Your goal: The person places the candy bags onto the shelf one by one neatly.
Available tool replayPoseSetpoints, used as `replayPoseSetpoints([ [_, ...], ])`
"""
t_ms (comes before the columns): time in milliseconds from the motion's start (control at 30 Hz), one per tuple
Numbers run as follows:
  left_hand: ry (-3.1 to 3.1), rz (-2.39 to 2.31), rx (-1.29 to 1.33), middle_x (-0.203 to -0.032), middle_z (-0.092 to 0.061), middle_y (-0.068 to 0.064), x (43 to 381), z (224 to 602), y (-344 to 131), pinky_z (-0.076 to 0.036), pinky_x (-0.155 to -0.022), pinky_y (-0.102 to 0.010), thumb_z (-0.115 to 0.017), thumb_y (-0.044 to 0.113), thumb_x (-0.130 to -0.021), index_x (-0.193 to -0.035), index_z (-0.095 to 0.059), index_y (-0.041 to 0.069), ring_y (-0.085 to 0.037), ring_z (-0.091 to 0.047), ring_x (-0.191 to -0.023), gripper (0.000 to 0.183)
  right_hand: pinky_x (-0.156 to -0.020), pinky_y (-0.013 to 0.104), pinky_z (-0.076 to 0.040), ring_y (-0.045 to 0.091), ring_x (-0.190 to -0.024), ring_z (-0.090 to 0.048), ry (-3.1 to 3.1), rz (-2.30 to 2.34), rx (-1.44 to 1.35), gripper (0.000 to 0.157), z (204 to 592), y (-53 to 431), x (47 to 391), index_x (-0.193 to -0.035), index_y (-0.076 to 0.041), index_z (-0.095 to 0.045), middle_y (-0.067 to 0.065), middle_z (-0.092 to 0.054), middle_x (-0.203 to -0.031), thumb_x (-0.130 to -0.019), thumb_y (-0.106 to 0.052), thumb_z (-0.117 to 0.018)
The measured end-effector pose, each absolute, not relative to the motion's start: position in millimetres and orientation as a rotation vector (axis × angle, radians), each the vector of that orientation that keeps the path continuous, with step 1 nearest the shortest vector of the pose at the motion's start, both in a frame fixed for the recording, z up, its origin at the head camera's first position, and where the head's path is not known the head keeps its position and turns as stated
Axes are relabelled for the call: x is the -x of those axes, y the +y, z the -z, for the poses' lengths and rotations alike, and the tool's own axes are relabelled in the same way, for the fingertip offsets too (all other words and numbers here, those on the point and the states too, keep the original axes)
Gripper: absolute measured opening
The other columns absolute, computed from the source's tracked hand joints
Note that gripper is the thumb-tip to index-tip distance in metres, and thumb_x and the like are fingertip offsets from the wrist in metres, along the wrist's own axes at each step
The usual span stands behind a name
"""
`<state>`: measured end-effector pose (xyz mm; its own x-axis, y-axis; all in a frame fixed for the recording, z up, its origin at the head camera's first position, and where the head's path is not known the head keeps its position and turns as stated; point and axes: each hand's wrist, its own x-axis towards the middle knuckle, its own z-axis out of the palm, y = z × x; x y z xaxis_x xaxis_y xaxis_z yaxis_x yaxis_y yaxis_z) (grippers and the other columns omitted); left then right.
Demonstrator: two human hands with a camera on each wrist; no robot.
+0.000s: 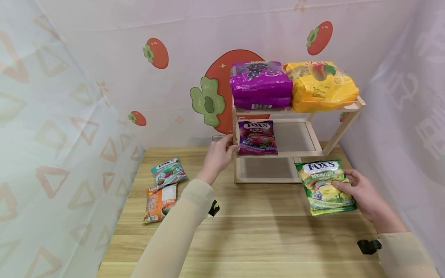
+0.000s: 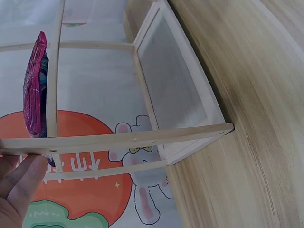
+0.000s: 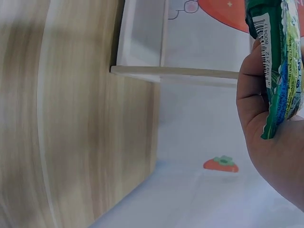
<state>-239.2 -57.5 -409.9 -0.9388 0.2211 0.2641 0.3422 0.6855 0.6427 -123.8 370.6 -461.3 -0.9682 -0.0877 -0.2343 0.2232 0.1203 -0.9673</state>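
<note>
My right hand (image 1: 361,193) grips a green candy bag (image 1: 325,189) labelled Spring Tea by its right side, thumb across the front. The bag is held in front of the rack's right side, and its edge (image 3: 268,71) shows in the right wrist view. My left hand (image 1: 220,154) holds the left upright of a wooden rack (image 1: 314,135). In the left wrist view its fingers (image 2: 28,183) lie against that upright. A purple Berries candy bag (image 1: 257,138) leans on the middle shelf, just right of the left hand.
On the top shelf sit a large purple bag (image 1: 260,87) and a yellow bag (image 1: 323,88). A teal bag (image 1: 169,172) overlaps an orange bag (image 1: 156,202) at the left of the wooden table (image 1: 250,239). Printed cloth walls (image 1: 114,69) surround the table.
</note>
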Motion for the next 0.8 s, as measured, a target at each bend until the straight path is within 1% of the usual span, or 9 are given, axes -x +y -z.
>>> replayPoseSetpoints([
  [133, -2.743, 1.092, 0.450, -0.114, -0.076, -0.014, 239.0, 409.0, -57.3, -0.059, -0.089, -0.043, -0.067, 0.021, -0.101, -0.131, -0.064, 0.004, -0.027, -0.074, -0.100, 0.035, -0.065, 0.031, -0.062, 0.016, -0.079, -0.072, 2.023, 2.047, -0.124, 0.036, 460.7, 372.0, 123.8, -0.128, -0.019, -0.033, 0.001, -0.070, -0.098, -0.104, -0.008, -0.058],
  [467, -2.755, 1.097, 0.434, -0.113, -0.075, -0.014, 238.4, 407.5, -56.7, -0.059, -0.090, -0.044, -0.067, 0.022, -0.101, -0.132, -0.064, 0.005, -0.028, -0.074, -0.099, 0.035, -0.068, 0.032, -0.063, 0.018, -0.083, -0.073, 1.854, 2.070, -0.050, 0.035, 456.7, 369.4, 125.1, -0.127, -0.012, -0.032, 0.006, -0.071, -0.101, -0.103, 0.001, -0.054],
  [600, -2.752, 1.115, 0.438, -0.112, -0.076, -0.013, 238.2, 407.0, -56.7, -0.059, -0.088, -0.043, -0.066, 0.021, -0.101, -0.129, -0.066, 0.006, -0.027, -0.074, -0.098, 0.031, -0.066, 0.027, -0.061, 0.013, -0.078, -0.070, 1.801, 2.077, -0.032, 0.038, 453.8, 368.0, 125.5, -0.128, -0.012, -0.029, 0.006, -0.072, -0.099, -0.103, 0.002, -0.053],
  [700, -2.753, 1.124, 0.436, -0.112, -0.076, -0.012, 238.2, 407.0, -56.8, -0.059, -0.089, -0.043, -0.066, 0.020, -0.101, -0.129, -0.066, 0.006, -0.027, -0.074, -0.099, 0.031, -0.068, 0.025, -0.061, 0.011, -0.079, -0.071, 1.738, 2.104, -0.017, 0.039, 450.9, 366.3, 125.5, -0.130, -0.011, -0.026, 0.006, -0.073, -0.099, -0.103, 0.003, -0.051],
  [767, -2.758, 1.125, 0.431, -0.113, -0.076, -0.013, 237.9, 407.0, -56.8, -0.059, -0.089, -0.044, -0.066, 0.021, -0.102, -0.131, -0.065, 0.006, -0.027, -0.074, -0.099, 0.033, -0.066, 0.023, -0.060, 0.010, -0.079, -0.071, 1.698, 2.122, -0.002, 0.040, 449.0, 364.8, 125.4, -0.131, -0.011, -0.024, 0.006, -0.073, -0.099, -0.104, 0.004, -0.050],
  [800, -2.760, 1.124, 0.431, -0.114, -0.076, -0.013, 237.9, 407.1, -56.7, -0.059, -0.089, -0.044, -0.066, 0.021, -0.102, -0.131, -0.065, 0.006, -0.027, -0.074, -0.100, 0.033, -0.063, 0.020, -0.059, 0.008, -0.075, -0.069, 1.682, 2.131, 0.005, 0.041, 448.1, 364.2, 125.3, -0.131, -0.011, -0.024, 0.006, -0.073, -0.098, -0.103, 0.004, -0.050],
])
